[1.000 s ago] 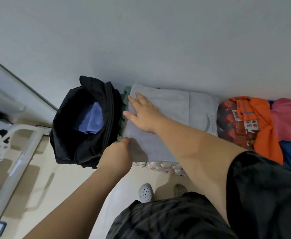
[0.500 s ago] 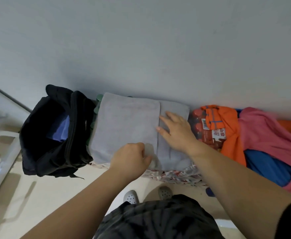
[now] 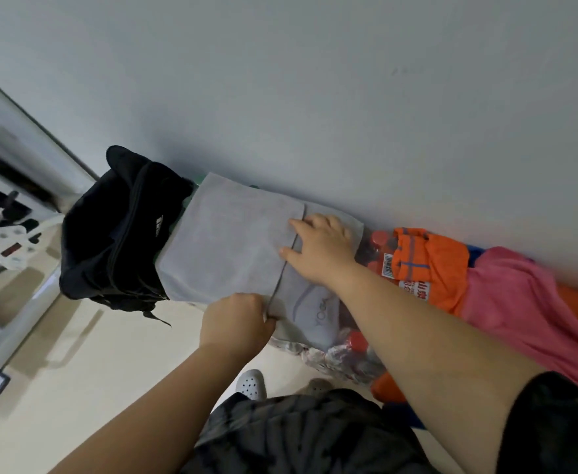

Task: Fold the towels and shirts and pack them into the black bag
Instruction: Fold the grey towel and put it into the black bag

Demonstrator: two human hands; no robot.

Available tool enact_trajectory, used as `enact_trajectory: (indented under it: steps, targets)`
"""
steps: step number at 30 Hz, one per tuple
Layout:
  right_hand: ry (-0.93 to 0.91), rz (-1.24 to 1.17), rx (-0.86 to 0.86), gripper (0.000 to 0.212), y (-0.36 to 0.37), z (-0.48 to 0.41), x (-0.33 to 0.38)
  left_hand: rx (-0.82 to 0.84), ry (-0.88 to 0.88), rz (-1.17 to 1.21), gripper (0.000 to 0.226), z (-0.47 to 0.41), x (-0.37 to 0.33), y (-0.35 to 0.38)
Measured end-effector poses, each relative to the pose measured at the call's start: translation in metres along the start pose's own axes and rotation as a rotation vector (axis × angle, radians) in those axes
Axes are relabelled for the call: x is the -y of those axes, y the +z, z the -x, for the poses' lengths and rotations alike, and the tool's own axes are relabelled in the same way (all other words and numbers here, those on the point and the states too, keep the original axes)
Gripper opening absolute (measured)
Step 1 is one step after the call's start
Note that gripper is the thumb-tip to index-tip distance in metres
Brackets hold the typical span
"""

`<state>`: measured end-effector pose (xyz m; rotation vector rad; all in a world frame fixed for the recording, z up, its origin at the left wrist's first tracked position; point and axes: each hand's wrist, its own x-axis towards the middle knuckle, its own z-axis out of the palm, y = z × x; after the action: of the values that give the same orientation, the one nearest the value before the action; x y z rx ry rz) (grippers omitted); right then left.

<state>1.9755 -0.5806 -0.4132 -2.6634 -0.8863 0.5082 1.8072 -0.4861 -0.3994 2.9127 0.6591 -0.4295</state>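
Observation:
A grey towel (image 3: 226, 241) lies partly folded on packs of bottles by the wall. Its upper layer ends at a fold edge running down its right part. My left hand (image 3: 236, 323) pinches the near end of that edge. My right hand (image 3: 322, 249) lies flat on the towel across the same edge, fingers straight. The black bag (image 3: 109, 234) stands to the left, touching the towel's left side. An orange shirt (image 3: 428, 261), a pink garment (image 3: 520, 309) and a bit of blue cloth (image 3: 474, 249) lie to the right.
Shrink-wrapped bottles with red caps (image 3: 356, 340) show under the towel and orange shirt. The grey wall (image 3: 315, 97) runs right behind everything. A white frame (image 3: 14, 268) stands at the far left on the beige floor (image 3: 92, 371). My white shoes (image 3: 251, 383) are below.
My right hand slid from the towel's left end to its fold edge on the right. My left hand followed along the near edge to the fold. The view tilted.

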Motion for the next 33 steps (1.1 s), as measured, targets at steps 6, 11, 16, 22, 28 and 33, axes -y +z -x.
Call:
enact_trajectory:
  steps: [6,11,16,22,28,33]
  targets:
    - [-0.001,-0.028,0.029,0.067,-0.003,-0.005,0.004,-0.012,-0.065,-0.029,0.018,0.000,-0.002,0.011]
    - [-0.029,-0.059,0.025,0.065,-0.005,-0.005,0.002,-0.044,-0.096,0.028,0.014,0.005,0.001,0.010]
    - [-0.128,-0.478,-0.020,0.058,-0.027,-0.012,0.011,-0.171,-0.149,0.177,0.023,0.018,0.012,-0.028]
    - [0.024,-1.103,-0.295,0.032,-0.067,0.004,-0.004,-0.114,-0.023,0.321,0.022,0.035,0.003,-0.092]
    - [0.234,-0.984,-0.149,0.056,-0.038,0.027,-0.041,0.155,0.132,0.301,0.026,0.009,-0.051,-0.042]
    - [0.188,-0.827,-0.039,0.059,-0.029,0.031,-0.049,0.234,0.151,0.226,0.031,0.001,-0.061,-0.001]
